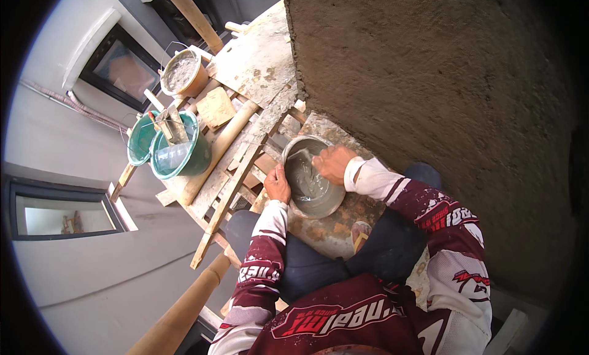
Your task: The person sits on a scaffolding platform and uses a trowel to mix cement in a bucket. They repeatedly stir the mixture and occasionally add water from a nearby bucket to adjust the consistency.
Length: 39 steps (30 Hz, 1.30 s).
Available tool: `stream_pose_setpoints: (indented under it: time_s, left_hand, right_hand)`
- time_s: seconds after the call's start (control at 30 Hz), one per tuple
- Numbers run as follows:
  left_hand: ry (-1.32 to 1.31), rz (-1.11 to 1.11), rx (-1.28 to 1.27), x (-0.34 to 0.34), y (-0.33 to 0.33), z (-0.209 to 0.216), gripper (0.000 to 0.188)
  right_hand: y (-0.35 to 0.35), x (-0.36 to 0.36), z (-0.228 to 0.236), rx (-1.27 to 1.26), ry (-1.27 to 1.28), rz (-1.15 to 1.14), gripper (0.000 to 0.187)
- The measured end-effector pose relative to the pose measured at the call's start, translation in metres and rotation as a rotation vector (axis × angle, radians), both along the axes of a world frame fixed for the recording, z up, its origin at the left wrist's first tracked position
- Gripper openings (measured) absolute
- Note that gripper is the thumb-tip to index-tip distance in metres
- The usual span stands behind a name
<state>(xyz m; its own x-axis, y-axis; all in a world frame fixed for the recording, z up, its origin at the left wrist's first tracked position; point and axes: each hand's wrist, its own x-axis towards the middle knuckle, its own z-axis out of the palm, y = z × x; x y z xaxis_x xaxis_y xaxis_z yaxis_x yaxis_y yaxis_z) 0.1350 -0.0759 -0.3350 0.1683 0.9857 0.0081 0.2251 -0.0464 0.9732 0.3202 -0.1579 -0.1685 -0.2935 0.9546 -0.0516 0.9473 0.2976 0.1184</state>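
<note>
Between my knees stands a round grey bucket (pixel 318 211), its inside coated with wet grey cement slurry (pixel 308 182). My left hand (pixel 277 184) is closed on the bucket's left rim. Over the right side of the opening, my right hand (pixel 334 165) is curled into a fist. What it grips is mostly hidden; a pale, slurry-smeared shape shows in the bucket to the left of the fist, and I cannot tell its kind.
Wooden scaffold planks (pixel 236 177) run along the left, bearing green buckets (pixel 199 155) with tools and an orange bucket (pixel 195 82) of mortar. A freshly plastered wall (pixel 423 73) rises close on the right. A bamboo pole (pixel 184 306) slants at lower left.
</note>
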Motion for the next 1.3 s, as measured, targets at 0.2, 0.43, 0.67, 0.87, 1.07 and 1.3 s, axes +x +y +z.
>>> stream_pose_setpoints:
  time_s: [0.2, 0.43, 0.67, 0.87, 1.07, 1.3]
  left_hand:
    - [-0.025, -0.012, 0.005, 0.009, -0.008, 0.013, 0.040]
    - [0.004, -0.063, 0.024, 0.013, -0.016, 0.020, 0.038]
    - [-0.031, 0.011, -0.008, 0.012, -0.014, 0.014, 0.038]
    - [0.039, 0.019, 0.005, 0.009, -0.011, 0.007, 0.040]
    - [0.006, -0.007, 0.011, 0.017, -0.016, 0.013, 0.040]
    - [-0.045, 0.022, 0.003, 0.012, -0.006, -0.002, 0.041]
  right_hand:
    - [-0.006, 0.011, -0.039, -0.288, 0.008, -0.305, 0.023]
    - [-0.018, -0.008, -0.060, -0.637, 0.117, -0.342, 0.023]
    - [-0.036, -0.007, -0.059, -0.755, 0.431, -0.544, 0.037]
    - [-0.059, -0.010, -0.075, -0.811, 0.872, -0.793, 0.032]
    - [-0.070, -0.018, -0.078, -0.815, 1.056, -0.877, 0.031]
    - [-0.063, -0.036, -0.088, -0.746, 1.349, -0.935, 0.031]
